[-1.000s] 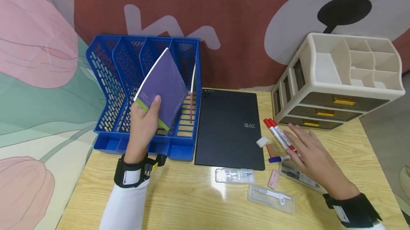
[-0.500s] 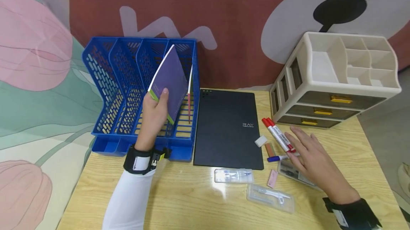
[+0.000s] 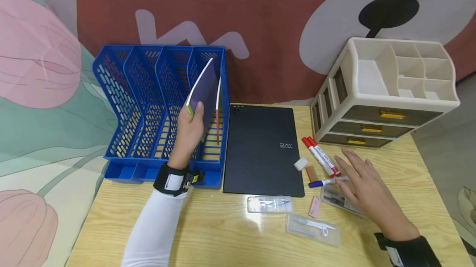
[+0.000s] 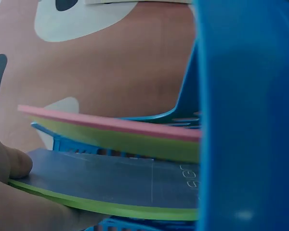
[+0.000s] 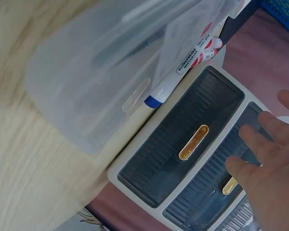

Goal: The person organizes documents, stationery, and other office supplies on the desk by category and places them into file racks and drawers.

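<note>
Notebook (image 3: 205,87) slanting into the rightmost bay

Purple cover facing right, the notebook sits at least partly inside the rightmost bay of the blue file rack (image 3: 210,178), its upper edge running from near left to far right. To settle it well, I would turn it in line with the bay's walls, keep it close to vertical and lower it until its bottom edge takes the weight before I loosen my hold. Whether that edge already rests on the rack's floor I cannot see. Just to the right stands a red-edged booklet (image 3: 217,112); the likeliest trouble, I think, is catching it, so I'd keep the gap between the two open. The cover looks bendable, so light pressure should do.

My left grip (image 3: 189,126) pinches the notebook at its near end, thumb on the right face, fingers round the left. Most of the notebook reaches away to the far side of my hold.

My right grip (image 3: 372,192) holds nothing, fingers loosely spread over the worktop (image 3: 223,238), near a blue-capped marker (image 3: 316,184); I judge it isn't needed for this.
</note>
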Tool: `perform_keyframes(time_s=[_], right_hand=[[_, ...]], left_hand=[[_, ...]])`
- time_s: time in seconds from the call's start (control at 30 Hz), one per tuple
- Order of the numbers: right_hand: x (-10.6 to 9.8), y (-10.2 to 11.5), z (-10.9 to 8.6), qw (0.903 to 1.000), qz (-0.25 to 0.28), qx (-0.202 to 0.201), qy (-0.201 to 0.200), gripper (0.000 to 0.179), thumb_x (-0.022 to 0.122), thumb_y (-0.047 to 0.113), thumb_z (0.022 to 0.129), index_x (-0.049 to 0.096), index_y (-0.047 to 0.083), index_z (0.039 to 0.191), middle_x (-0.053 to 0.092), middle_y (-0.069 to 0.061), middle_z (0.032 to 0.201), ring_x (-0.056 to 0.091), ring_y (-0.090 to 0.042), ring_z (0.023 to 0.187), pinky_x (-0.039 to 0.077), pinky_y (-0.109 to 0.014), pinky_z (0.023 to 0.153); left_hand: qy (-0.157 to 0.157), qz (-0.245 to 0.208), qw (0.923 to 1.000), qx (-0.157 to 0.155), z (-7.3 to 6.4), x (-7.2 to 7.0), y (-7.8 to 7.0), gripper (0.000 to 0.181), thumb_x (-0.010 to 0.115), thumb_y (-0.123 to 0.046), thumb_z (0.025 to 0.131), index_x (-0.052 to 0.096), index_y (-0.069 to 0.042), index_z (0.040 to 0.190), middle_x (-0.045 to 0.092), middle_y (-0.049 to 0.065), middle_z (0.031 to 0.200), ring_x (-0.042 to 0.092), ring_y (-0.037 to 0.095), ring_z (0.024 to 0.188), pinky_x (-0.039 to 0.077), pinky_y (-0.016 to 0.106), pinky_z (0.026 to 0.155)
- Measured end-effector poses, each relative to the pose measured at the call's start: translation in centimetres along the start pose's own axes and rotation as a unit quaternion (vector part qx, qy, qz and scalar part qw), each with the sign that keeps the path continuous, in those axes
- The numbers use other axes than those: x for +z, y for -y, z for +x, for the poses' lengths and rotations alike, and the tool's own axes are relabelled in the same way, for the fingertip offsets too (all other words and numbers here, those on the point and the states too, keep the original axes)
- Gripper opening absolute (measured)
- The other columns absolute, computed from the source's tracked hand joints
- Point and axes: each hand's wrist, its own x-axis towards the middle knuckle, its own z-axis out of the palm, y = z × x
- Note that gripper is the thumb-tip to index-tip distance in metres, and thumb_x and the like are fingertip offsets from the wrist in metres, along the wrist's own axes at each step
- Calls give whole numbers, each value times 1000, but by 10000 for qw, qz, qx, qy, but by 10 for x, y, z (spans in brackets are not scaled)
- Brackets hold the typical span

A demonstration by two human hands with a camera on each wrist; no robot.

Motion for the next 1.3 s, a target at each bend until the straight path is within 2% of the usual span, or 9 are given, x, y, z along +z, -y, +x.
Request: perform_keyframes(time_s=[0.13, 0.3, 0.5, 0.8, 0.9, 1.0, 1.13, 1.2, 1.3], right_hand=[[1, 1, -3, 9999, 106, 83, -5, 69, 71, 28, 96, 45, 10, 156, 35, -19, 165, 32, -38, 154, 20, -66, 124], [4, 1, -4, 9998, 154, 96, -48, 69, 72, 28, 95, 46, 10, 156, 36, -19, 164, 28, -34, 157, 20, -66, 124], [5, 1, -5, 9997, 152, 172, -18, 70, 73, 27, 94, 45, 10, 156, 36, -19, 165, 24, -31, 158, 19, -66, 124], [6, 2, -6, 9996, 174, 206, 34, 68, 74, 27, 94, 48, 8, 154, 37, -19, 164, 33, -38, 153, 21, -67, 123], [7, 2, -7, 9995, 210, 247, 45, 67, 74, 26, 94, 49, 8, 153, 37, -19, 164, 33, -38, 153, 22, -68, 123], [8, 3, -10, 9994, 223, 279, 44, 65, 75, 25, 93, 51, 7, 151, 38, -19, 163, 36, -40, 151, 25, -70, 120], [9, 2, -12, 9992, 183, 339, 37, 65, 77, 23, 90, 53, 8, 149, 39, -19, 163, 39, -43, 148, 32, -73, 114], [9, 2, -13, 9992, 158, 372, 55, 67, 78, 22, 89, 53, 9, 149, 38, -18, 163, 39, -42, 148, 34, -73, 112], [10, 2, -14, 9990, 182, 399, 85, 68, 78, 22, 89, 51, 10, 151, 37, -18, 164, 38, -41, 149, 35, -73, 113]], left_hand=[[52, 94, 9999, -7, 4, 5, 4, 47, 40, -16, 111, 42, -3, 156, 49, 20, 156, 45, 28, 146, 34, 41, 124], [185, 321, 9991, -225, 8, 9, 8, 50, 37, -21, 112, 36, -7, 160, 40, 20, 162, 34, 30, 153, 25, 45, 128], [353, 564, 9973, -320, 13, 17, 14, 50, 36, -23, 113, 34, -13, 162, 40, 20, 162, 36, 34, 151, 28, 51, 125], [423, 295, 9981, -335, 18, 23, 24, 51, 37, -16, 112, 33, -7, 161, 38, 20, 162, 35, 32, 150, 24, 46, 128], [544, 330, 9971, -424, 18, 24, 26, 51, 35, -18, 112, 31, -10, 163, 44, 22, 153, 41, 32, 141, 28, 48, 124], [680, 294, 9962, -464, 18, 25, 26, 51, 33, -20, 113, 29, -16, 164, 56, 23, 121, 53, 40, 117, 39, 48, 113], [848, 238, 9955, -353, 18, 27, 26, 51, 32, -27, 114, 27, -22, 165, 51, 12, 83, 54, 42, 77, 49, 41, 83], [911, 184, 9951, -348, 18, 28, 26, 52, 30, -32, 114, 25, -25, 165, 49, 7, 78, 54, 34, 65, 51, 39, 68], [917, 61, 9949, -420, 16, 30, 27, 54, 28, -38, 113, 23, -27, 166, 49, 9, 74, 51, 27, 52, 50, 45, 48]])
